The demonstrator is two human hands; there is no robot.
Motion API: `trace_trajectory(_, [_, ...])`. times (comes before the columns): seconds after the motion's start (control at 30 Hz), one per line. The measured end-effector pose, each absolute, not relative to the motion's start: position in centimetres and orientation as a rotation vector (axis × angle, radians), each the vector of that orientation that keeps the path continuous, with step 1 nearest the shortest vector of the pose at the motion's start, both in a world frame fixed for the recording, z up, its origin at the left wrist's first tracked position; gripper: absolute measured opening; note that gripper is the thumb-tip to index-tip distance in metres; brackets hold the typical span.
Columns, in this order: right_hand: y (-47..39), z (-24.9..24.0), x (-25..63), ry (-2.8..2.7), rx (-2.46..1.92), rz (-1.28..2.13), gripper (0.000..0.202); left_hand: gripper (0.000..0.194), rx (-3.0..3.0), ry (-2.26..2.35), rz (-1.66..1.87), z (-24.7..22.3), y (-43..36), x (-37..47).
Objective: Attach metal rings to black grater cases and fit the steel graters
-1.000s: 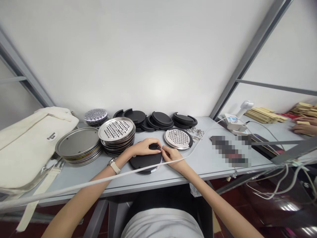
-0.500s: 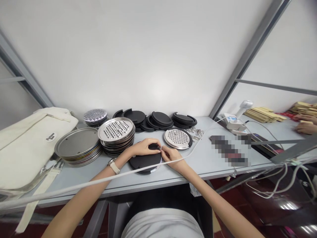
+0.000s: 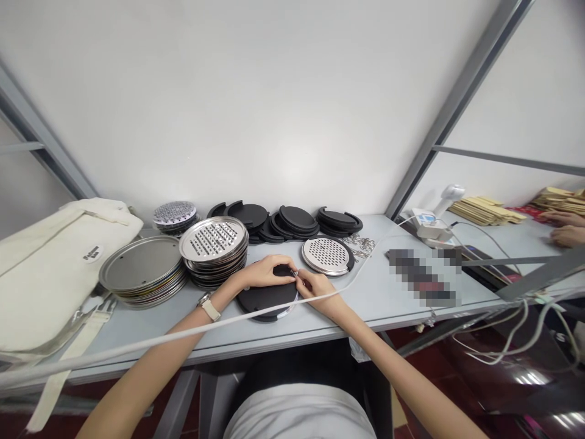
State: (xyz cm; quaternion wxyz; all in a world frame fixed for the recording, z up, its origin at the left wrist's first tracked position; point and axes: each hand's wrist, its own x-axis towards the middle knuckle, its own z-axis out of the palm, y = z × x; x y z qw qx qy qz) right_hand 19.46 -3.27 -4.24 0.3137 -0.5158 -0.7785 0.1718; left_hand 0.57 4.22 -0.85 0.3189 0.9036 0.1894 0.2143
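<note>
My left hand (image 3: 269, 271) and right hand (image 3: 315, 288) pinch a small shiny metal piece (image 3: 294, 274) over the round black disc (image 3: 265, 300).

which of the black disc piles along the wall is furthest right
The black pile just behind the small metal clips; the other black piles sit further left, towards the bag.

At far right, the pale block by the co-worker's hands (image 3: 568, 236) no longer shows.
</note>
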Motion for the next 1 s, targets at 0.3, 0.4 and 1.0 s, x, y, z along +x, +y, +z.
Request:
trace_trajectory(0.3, [-3.32,-4.17,19.46,-2.043,-1.357,0.438,0.019,0.018,2.411,0.506,0.579,-0.85,4.18,0.56])
trace_trajectory(0.4, [-3.27,-4.2,19.49,-2.054,-1.365,0.426,0.019,0.016,2.421,0.517,0.573,-0.76,4.14,0.56])
trace_trajectory(1.0, [-3.53,-4.04,19.35,-2.047,-1.387,0.397,0.019,0.015,2.441,0.484,0.586,-0.48,4.02,0.63])
